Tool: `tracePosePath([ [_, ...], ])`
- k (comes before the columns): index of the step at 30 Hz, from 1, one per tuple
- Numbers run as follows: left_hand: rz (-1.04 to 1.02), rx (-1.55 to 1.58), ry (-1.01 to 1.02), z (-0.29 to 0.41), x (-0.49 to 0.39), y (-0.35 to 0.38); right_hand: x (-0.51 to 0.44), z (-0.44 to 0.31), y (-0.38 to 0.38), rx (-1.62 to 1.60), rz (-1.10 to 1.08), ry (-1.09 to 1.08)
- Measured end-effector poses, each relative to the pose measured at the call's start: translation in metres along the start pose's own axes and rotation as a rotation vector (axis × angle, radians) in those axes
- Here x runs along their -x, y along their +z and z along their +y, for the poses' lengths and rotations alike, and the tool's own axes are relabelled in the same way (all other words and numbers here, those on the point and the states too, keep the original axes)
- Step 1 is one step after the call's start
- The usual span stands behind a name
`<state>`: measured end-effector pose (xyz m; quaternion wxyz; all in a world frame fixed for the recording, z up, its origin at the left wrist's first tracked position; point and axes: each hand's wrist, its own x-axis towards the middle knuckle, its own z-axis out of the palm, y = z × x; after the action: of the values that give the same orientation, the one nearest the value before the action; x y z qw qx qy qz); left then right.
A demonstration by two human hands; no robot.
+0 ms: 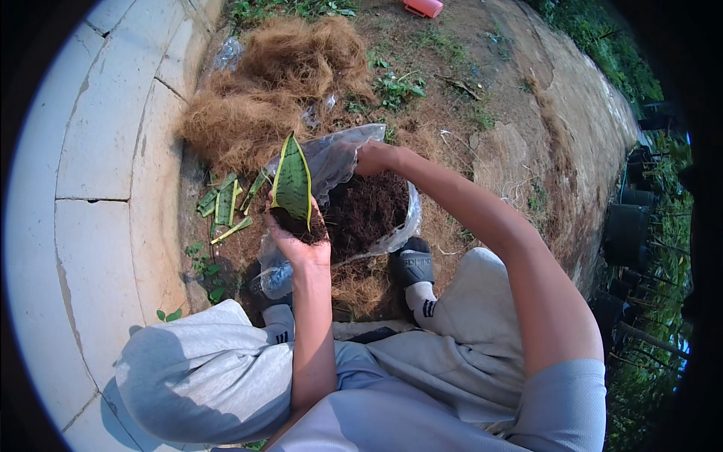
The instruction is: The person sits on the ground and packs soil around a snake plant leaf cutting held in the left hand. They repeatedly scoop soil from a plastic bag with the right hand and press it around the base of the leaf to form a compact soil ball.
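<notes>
Cupped palm up, my left hand bears dark soil or coir with a snake plant leaf cutting standing upright in it. The leaf is green with yellow margins. Beside it lies an open clear plastic bag holding dark brown fibrous potting mix. My right hand is at the bag's far rim, against the plastic; its fingers are partly hidden, so its grip is unclear. Several cut snake plant leaf pieces lie on the ground left of my left hand.
A large heap of brown coconut fibre lies beyond the bag. Pale paving slabs run along the left. A pink mug or cup lies at the top edge. Black plant pots stand at the far right. My sandalled foot is near the bag.
</notes>
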<state>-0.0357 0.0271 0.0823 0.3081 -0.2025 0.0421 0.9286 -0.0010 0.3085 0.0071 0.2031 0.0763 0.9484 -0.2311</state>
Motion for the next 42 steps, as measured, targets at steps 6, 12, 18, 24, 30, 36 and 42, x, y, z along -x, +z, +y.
tracePosePath([
  [6,0.004,-0.028,0.019,0.004,-0.002,0.004,-0.024,-0.049,0.034,-0.024,0.247,0.090],
  [12,-0.016,-0.016,0.015,0.007,-0.004,0.003,-0.027,-0.055,0.031,0.065,0.094,0.050],
  [18,-0.024,0.015,0.005,0.011,-0.005,0.001,-0.007,-0.024,0.027,0.062,0.237,-0.337],
  [24,0.028,-0.013,0.046,0.014,-0.003,-0.002,-0.006,-0.015,0.011,-0.076,0.194,-0.061],
  [30,-0.031,-0.003,0.028,0.014,-0.001,0.003,-0.034,-0.035,0.039,0.167,0.272,-0.057],
  [36,-0.006,0.031,0.015,0.012,-0.005,0.004,-0.020,-0.031,0.030,0.358,0.012,-0.232],
  [42,0.055,0.019,0.047,0.006,-0.002,0.005,0.024,-0.016,0.042,-0.044,0.359,-0.319],
])
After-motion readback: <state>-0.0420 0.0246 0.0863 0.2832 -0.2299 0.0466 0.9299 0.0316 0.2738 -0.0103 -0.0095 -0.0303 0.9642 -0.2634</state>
